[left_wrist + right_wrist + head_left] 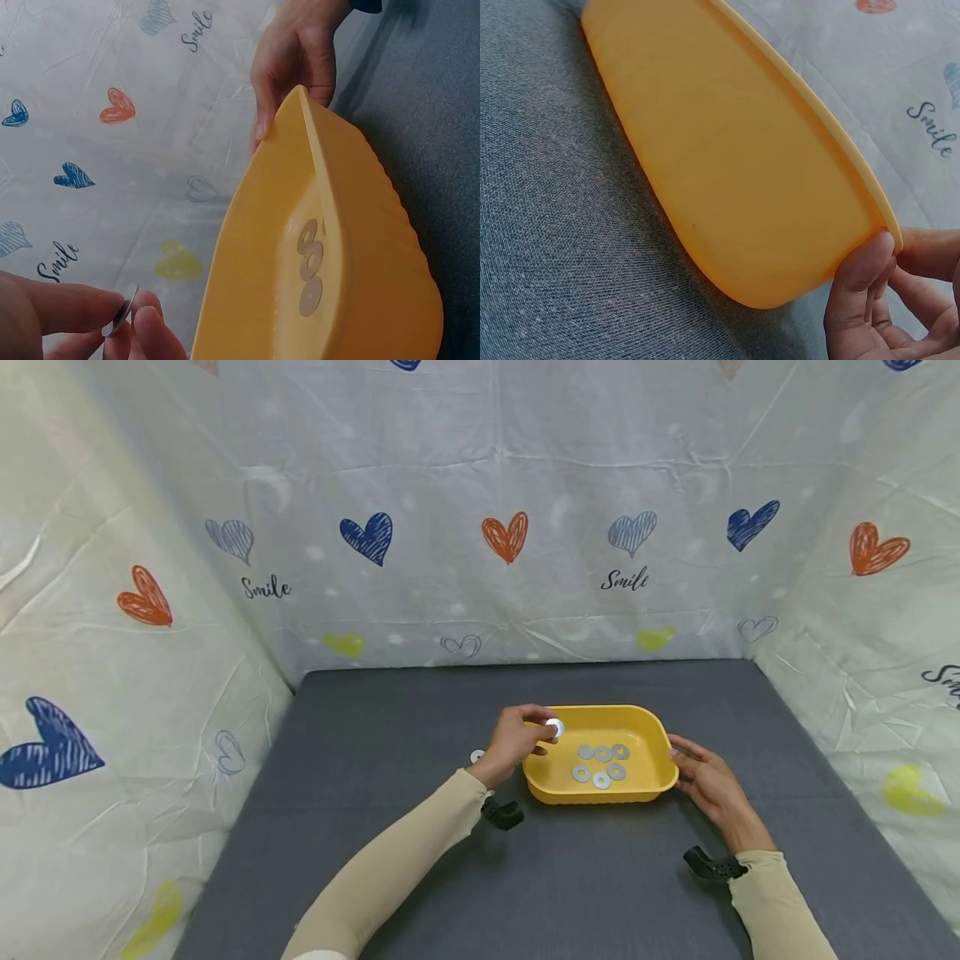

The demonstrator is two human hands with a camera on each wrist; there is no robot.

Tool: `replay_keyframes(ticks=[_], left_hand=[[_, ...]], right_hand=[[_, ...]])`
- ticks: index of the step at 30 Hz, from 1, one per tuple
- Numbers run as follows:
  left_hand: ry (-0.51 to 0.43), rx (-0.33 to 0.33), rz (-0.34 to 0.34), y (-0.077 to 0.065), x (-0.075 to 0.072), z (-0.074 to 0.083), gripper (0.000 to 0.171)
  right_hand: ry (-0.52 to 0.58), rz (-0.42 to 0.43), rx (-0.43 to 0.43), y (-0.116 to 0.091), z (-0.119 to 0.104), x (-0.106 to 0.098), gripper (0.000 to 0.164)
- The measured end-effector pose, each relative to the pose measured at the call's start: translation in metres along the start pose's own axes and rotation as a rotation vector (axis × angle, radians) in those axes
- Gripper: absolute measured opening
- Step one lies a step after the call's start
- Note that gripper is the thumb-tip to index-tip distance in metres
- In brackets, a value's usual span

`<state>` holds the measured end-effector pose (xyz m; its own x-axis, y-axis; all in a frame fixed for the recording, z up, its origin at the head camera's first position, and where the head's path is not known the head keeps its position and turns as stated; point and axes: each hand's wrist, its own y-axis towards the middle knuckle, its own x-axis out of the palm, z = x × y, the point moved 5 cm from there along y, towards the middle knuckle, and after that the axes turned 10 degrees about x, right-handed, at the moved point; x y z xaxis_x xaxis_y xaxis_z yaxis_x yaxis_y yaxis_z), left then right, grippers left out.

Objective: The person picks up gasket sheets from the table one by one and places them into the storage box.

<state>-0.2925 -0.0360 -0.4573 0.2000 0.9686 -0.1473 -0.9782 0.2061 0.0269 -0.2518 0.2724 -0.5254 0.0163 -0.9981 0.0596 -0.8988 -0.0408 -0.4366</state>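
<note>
My left hand (pixel 513 742) pinches a flat silver washer (pixel 556 727) between thumb and fingers, above the left end of a yellow plastic tray (pixel 592 797). In the left wrist view the held washer (pixel 122 313) shows nearly edge-on, apart from the tray's rim. Several washers (pixel 603 754) lie flat and spread out on the tray's floor. At the tray's right end my right hand (pixel 712 787) grips the rim; the right wrist view shows the thumb (pixel 866 262) against the outer wall at a corner.
Another washer (pixel 476 756) lies on the dark grey table (pixel 390 727) left of the tray, partly hidden by my left wrist. A pale curtain (pixel 435 593) printed with hearts stands behind the table and along both sides. Each wrist wears a black band.
</note>
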Motion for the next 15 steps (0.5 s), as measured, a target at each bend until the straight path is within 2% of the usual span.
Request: replay_keyframes(ticks=[8,15], left_hand=[[-0.101,-0.023,-0.024,0.015,0.011,-0.004,0.023],[-0.061,-0.048,-0.01,0.026,0.019,-0.009,0.018]], right_hand=[[0.008,-0.004,-0.004,-0.001,-0.001,-0.001,0.06],[0.014,-0.009,-0.001,-0.002,-0.001,0.0,0.06]])
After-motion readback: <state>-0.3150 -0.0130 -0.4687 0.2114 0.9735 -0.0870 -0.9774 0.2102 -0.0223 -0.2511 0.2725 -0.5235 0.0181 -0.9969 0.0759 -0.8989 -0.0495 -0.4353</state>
